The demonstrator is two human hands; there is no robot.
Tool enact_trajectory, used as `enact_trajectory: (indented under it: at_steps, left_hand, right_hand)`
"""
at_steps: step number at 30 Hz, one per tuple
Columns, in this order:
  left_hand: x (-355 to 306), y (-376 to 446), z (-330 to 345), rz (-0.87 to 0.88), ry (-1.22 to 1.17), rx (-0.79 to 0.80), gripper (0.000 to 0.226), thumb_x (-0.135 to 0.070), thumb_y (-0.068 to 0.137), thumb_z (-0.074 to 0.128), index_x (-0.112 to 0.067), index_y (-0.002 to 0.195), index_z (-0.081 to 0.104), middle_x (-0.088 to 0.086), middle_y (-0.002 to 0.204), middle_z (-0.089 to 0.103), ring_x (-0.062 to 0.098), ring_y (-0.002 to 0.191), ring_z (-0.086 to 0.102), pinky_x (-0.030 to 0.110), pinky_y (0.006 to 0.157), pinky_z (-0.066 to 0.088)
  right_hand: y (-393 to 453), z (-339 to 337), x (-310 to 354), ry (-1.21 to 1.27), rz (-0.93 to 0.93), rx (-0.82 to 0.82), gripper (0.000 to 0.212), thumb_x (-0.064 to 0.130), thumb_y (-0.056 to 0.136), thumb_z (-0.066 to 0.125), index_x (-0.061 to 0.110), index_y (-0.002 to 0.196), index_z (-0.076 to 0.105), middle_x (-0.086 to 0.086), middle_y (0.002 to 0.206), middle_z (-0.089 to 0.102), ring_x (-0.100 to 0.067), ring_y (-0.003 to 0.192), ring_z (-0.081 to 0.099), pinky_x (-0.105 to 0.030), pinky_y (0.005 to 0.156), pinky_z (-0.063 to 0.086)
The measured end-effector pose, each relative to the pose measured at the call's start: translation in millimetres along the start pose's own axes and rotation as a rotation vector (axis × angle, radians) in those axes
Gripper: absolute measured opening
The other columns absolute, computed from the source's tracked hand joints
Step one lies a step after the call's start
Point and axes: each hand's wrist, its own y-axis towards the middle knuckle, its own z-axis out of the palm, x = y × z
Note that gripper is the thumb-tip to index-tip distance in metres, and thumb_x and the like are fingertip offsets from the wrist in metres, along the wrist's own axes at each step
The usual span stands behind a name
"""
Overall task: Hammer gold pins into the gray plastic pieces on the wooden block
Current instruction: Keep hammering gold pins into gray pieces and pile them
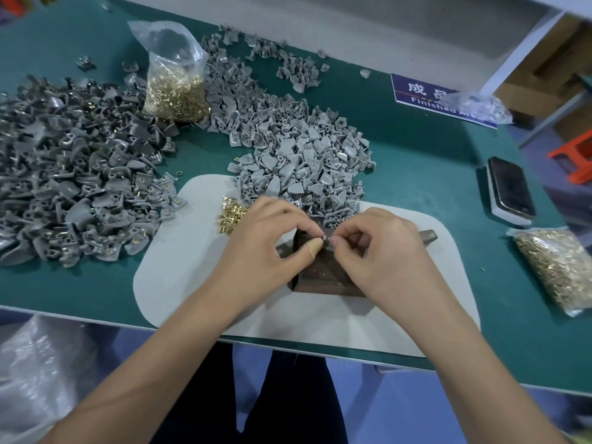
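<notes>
A: Item: gray plastic piece [327, 243], pinched between left hand [272, 232] and right hand [381, 248] over the wooden block [323, 274].

B: Risk: piece seated crooked; loose gold pins [231, 213] left of it could scatter.

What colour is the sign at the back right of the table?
The sign is dark blue with white lettering, partly hidden by a plastic bag; the head view shows it.

A dark wooden block [323, 274] sits near the surface's front edge, a small gray plastic piece [327, 243] on its top. Loose gold pins [231, 214] lie just left of it, and gray pieces [307, 158] are heaped behind.
</notes>
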Motion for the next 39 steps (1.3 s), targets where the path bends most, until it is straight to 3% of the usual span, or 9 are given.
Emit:
enact_trajectory:
  at_steps: [3,6,10,15,19,22,26,34,39]
  left_hand:
    - [0.6,0.2,0.2,0.005,-0.010,-0.013,0.008,-0.031,0.087,0.076,-0.025,0.093,0.077,-0.016,0.098,0.065,0.014,0.105,0.054,0.030,0.093,0.040]
    - [1.5,1.2,2.0,0.037,0.005,0.003,0.017,-0.038,0.088,0.071,-0.024,0.096,0.076,-0.016,0.099,0.066,0.014,0.104,0.054,0.029,0.091,0.041]
    - [4.5,0.9,3.6,0.027,-0.023,-0.005,0.020,-0.044,0.089,0.070,-0.026,0.095,0.076,-0.017,0.098,0.066,0.014,0.104,0.054,0.032,0.089,0.042]
    - [7.3,0.4,5.9,-0.001,-0.082,-0.027,0.016,-0.040,0.087,0.075,-0.025,0.087,0.077,-0.016,0.094,0.067,0.018,0.102,0.057,0.042,0.088,0.044]
    - [6.8,0.5,5.0,-0.016,-0.098,-0.018,0.014,-0.041,0.087,0.074,-0.028,0.091,0.079,-0.017,0.094,0.067,0.017,0.103,0.056,0.043,0.089,0.044]
    - [5.7,-0.7,4.9,-0.025,-0.112,-0.025,0.011,-0.036,0.086,0.076,-0.027,0.092,0.079,-0.015,0.095,0.068,0.017,0.103,0.057,0.041,0.089,0.045]
    - [5.9,-1.0,4.8,-0.037,-0.119,-0.018,0.014,-0.037,0.087,0.075,-0.026,0.094,0.080,-0.017,0.096,0.068,0.016,0.105,0.056,0.033,0.092,0.043]
    - [8.0,-2.4,4.3,-0.054,-0.151,-0.008,0.011,-0.044,0.085,0.074,-0.037,0.094,0.077,-0.019,0.096,0.068,0.014,0.106,0.055,0.027,0.092,0.041]
    - [6.2,-1.2,3.4,-0.049,-0.135,-0.013,0.014,-0.044,0.084,0.075,-0.035,0.094,0.079,-0.019,0.096,0.069,0.015,0.106,0.056,0.025,0.093,0.038]
  right_hand:
    - [1.1,-3.7,2.8,-0.027,-0.040,0.033,0.008,0.014,0.081,0.076,0.019,0.076,0.074,0.014,0.071,0.051,-0.003,0.064,0.047,-0.012,0.065,0.039]
    - [4.0,-7.7,9.8,-0.121,-0.070,0.097,0.006,0.018,0.086,0.072,0.019,0.080,0.072,0.008,0.077,0.053,-0.015,0.076,0.053,-0.036,0.073,0.048]
    - [6.0,-15.5,23.3,-0.210,-0.089,0.215,0.009,0.023,0.095,0.061,0.020,0.090,0.068,0.004,0.092,0.053,-0.024,0.094,0.058,-0.040,0.083,0.048]
    - [7.3,-17.2,33.6,-0.327,-0.105,0.278,0.016,0.024,0.102,0.050,0.020,0.106,0.064,0.002,0.111,0.054,-0.024,0.104,0.060,-0.036,0.086,0.049]
    - [8.5,-15.6,21.1,-0.222,-0.130,0.255,0.011,0.020,0.097,0.059,0.017,0.090,0.068,0.003,0.092,0.053,-0.023,0.093,0.058,-0.039,0.083,0.046]
    - [3.7,-9.3,9.8,-0.107,-0.124,0.142,0.008,0.012,0.089,0.069,0.014,0.082,0.073,0.003,0.081,0.055,-0.021,0.081,0.056,-0.035,0.074,0.043]
    - [-2.2,-1.8,2.9,0.011,-0.098,0.047,0.010,0.008,0.085,0.073,0.015,0.079,0.076,-0.001,0.078,0.063,-0.019,0.076,0.057,-0.032,0.072,0.042]
    - [4.6,-0.6,-0.5,-0.068,-0.152,0.104,0.013,0.014,0.090,0.068,0.018,0.080,0.074,0.005,0.075,0.052,-0.017,0.074,0.050,-0.031,0.068,0.032]
    - [-0.6,-2.7,-8.1,0.068,-0.084,0.012,0.007,0.017,0.088,0.075,0.022,0.085,0.079,0.015,0.074,0.055,-0.001,0.070,0.048,-0.007,0.069,0.033]
